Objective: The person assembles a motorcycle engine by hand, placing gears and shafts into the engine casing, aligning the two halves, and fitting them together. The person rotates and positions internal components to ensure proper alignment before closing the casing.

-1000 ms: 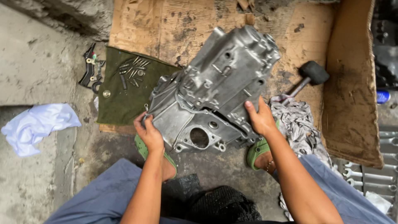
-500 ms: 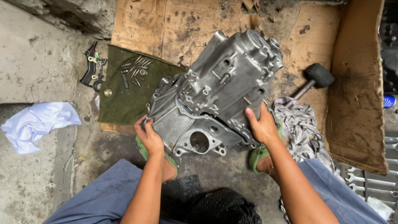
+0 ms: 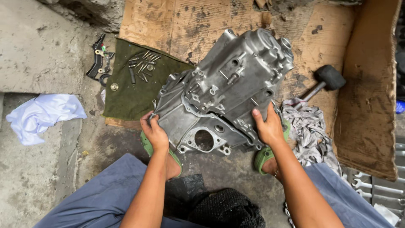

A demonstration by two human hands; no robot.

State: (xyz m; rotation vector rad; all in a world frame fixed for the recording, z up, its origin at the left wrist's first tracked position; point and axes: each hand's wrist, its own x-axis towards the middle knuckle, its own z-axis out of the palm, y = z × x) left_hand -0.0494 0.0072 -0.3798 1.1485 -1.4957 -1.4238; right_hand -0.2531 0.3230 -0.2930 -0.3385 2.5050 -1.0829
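Observation:
A large grey cast-metal engine case [image 3: 223, 93] lies tilted on flattened cardboard [image 3: 181, 25], its round opening facing me. My left hand [image 3: 155, 133] grips the case's lower left edge. My right hand [image 3: 268, 126] clasps its lower right side, fingers wrapped over the rim. Both forearms reach in from below, over my blue trousers and green sandals [image 3: 147, 145].
A green cloth [image 3: 126, 97] to the left carries several bolts [image 3: 141, 67]; black brackets [image 3: 98, 59] lie beside it. A white rag [image 3: 40, 114] is at far left, a rubber mallet [image 3: 327, 78] and patterned rag [image 3: 306, 126] at right, wrenches [image 3: 375, 183] at lower right.
Both hands stay on the case. The case appears slightly shifted and raised, with my right hand a little higher on its side.

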